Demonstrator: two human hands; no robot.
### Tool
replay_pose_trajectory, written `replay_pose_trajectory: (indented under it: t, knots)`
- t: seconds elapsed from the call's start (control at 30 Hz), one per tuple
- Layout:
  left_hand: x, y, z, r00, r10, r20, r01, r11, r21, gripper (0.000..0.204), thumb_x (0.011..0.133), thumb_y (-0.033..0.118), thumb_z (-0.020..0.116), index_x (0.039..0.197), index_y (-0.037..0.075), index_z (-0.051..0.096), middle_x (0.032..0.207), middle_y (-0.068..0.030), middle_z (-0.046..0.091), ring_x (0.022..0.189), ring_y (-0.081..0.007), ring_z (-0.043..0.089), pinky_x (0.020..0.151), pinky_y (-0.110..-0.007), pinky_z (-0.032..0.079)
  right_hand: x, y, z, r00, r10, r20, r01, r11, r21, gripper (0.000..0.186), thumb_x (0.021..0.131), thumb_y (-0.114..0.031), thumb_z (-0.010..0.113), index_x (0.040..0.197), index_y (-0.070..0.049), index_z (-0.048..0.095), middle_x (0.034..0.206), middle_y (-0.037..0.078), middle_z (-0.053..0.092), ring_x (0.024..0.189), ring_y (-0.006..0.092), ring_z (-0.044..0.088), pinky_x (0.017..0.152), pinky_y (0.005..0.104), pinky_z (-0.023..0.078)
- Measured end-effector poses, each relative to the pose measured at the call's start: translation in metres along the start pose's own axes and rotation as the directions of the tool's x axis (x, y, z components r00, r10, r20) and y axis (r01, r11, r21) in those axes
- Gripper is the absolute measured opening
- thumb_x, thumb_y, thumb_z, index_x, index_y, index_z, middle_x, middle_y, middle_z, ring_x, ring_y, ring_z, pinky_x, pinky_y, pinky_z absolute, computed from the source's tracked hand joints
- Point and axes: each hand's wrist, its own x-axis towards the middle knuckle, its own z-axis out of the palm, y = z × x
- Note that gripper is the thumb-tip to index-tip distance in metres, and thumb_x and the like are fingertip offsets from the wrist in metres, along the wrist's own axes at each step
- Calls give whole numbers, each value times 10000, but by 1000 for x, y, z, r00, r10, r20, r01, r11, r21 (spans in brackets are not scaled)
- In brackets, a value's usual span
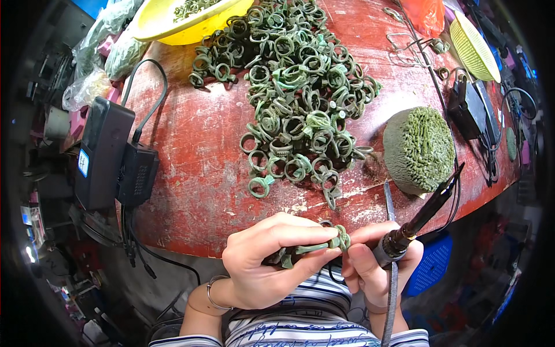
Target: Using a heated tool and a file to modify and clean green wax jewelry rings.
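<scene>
My left hand (pixel 277 260), with a bangle on its wrist, pinches several green rings (pixel 312 248) between thumb and fingers. Against the outermost ring (pixel 343 237) rest the fingertips of my right hand (pixel 376 260). That hand is closed around a soldering-iron-like tool (pixel 399 240), whose dark tip points up and to the right. A slim metal tool (pixel 389 202), narrow and pointed, passes behind the right fingers; a ridged grey strip below them looks like its other end. A large heap of similar green rings (pixel 295 115) covers the middle of the red table (pixel 191 173).
To the right stands a rough green block (pixel 422 150). Black power adapters (pixel 104 150) with cables sit at the left edge, another adapter (pixel 471 110) at the right. A yellow bowl (pixel 196 26) is at the far left, a pale green basket (pixel 474 46) at the far right.
</scene>
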Motion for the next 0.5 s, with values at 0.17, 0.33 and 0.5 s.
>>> replay_pose_trajectory:
  t: [0.17,0.33,0.5]
  knots:
    - [0,-2,1,1000,12,-2,-12,1000,3,192,640,-25,720,805,-6,625,770,-139,628,692,-174,616,623,-256,487,2,1,0,1000,-21,-7,21,999,-37,110,781,-27,626,872,33,612,552,29,579,423,46,503,387,177,379]
    - [-2,-5,1,1000,21,-20,-21,1000,1,198,636,-33,719,807,-4,624,765,-134,627,692,-171,613,624,-258,485,1,4,-1,1000,-28,-6,27,994,-108,136,770,-33,639,885,33,610,598,40,597,464,58,527,428,181,405]
    - [-1,-9,-2,998,54,-28,-52,996,77,227,645,-42,713,852,-14,623,780,-134,632,701,-176,616,619,-258,492,-4,9,-10,991,-132,-29,108,904,-415,317,702,-94,719,972,14,594,739,76,622,588,116,591,518,229,464]
